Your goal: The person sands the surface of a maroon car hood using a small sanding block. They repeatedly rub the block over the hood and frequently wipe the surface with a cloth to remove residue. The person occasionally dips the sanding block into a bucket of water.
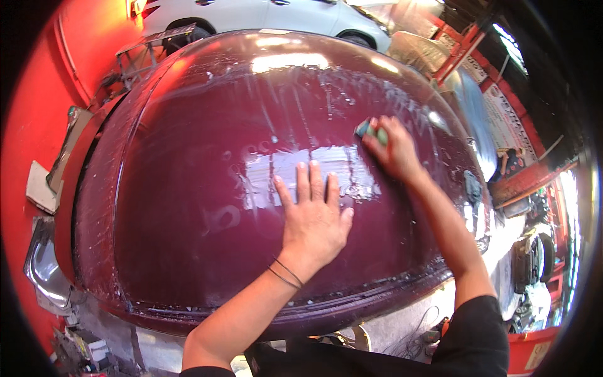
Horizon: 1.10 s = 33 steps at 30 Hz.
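A wet maroon car roof (pixel 182 232) fills most of the view, with streaks of water and whitish residue over it. My left hand (pixel 314 226) lies flat on the middle of the roof, fingers spread, with nothing in it. Farther off and to the right, my right hand (pixel 394 147) is closed around a small green block (pixel 381 136) with a dark bluish edge, which looks like a sanding block. The block is against the roof, and my fingers partly cover it. A grey-blue rag (pixel 472 186) rests near the right edge of the roof.
Behind the roof stands a white car (pixel 245 17). A red wall (pixel 41 94) runs along the left, with a metal stand (pixel 139 55) near the far left corner. Shelves and clutter line the right side, and a red bin (pixel 527 349) stands at the lower right.
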### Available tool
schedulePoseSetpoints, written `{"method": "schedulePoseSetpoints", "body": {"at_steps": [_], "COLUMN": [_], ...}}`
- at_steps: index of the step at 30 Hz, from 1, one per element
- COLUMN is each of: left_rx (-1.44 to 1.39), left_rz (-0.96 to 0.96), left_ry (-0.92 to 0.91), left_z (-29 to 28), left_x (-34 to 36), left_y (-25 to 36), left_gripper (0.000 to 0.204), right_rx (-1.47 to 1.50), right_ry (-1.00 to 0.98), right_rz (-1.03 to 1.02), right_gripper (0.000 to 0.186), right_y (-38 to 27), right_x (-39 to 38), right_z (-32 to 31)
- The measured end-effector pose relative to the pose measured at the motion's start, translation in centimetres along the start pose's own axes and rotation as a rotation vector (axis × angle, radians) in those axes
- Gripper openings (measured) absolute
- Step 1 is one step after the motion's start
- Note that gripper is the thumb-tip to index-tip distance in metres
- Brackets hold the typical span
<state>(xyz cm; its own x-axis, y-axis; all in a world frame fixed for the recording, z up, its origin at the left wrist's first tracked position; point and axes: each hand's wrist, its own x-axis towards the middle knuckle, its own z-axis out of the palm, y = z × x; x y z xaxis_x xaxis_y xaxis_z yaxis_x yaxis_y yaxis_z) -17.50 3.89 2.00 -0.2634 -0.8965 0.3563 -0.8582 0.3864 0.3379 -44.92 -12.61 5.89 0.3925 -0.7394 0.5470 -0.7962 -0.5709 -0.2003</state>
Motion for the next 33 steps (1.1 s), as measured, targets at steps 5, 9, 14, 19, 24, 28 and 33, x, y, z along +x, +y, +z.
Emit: {"method": "schedulePoseSetpoints", "body": {"at_steps": [5,9,14,19,24,28,33], "left_rx": [0.005,-0.014,-0.024,-0.013,-0.069,-0.065,-0.058], "left_rz": [-0.007,0.004,-0.009,-0.023,-0.028,-0.025,-0.032], "left_ry": [-0.017,0.010,-0.025,-0.066,0.020,-0.037,-0.088], "left_z": [1.0,0.6,-0.5,-0.2,0.4,0.1,-0.7], "left_x": [-0.2,-0.3,0.0,0.4,0.2,0.2,0.4], "left_y": [-0.4,-0.5,-0.2,-0.2,-0.4,-0.6,-0.5], "left_gripper": [0.080,0.079,0.080,0.083,0.080,0.078,0.080], "right_rx": [-0.255,-0.183,-0.012,0.015,-0.227,-0.261,0.006], "right_ry": [-0.080,-0.005,-0.102,-0.067,-0.135,-0.087,-0.112], "right_rz": [0.315,0.174,-0.079,-0.069,0.256,0.152,-0.149], "right_gripper": [0.047,0.042,0.037,0.034,0.048,0.047,0.042], "right_y": [12.0,7.6,-2.3,3.1,12.0,8.7,-3.1], "right_x": [15.9,13.6,1.1,8.5,22.8,20.3,7.9], "right_z": [8.3,7.2,1.8,5.5,13.6,12.9,7.5]}}
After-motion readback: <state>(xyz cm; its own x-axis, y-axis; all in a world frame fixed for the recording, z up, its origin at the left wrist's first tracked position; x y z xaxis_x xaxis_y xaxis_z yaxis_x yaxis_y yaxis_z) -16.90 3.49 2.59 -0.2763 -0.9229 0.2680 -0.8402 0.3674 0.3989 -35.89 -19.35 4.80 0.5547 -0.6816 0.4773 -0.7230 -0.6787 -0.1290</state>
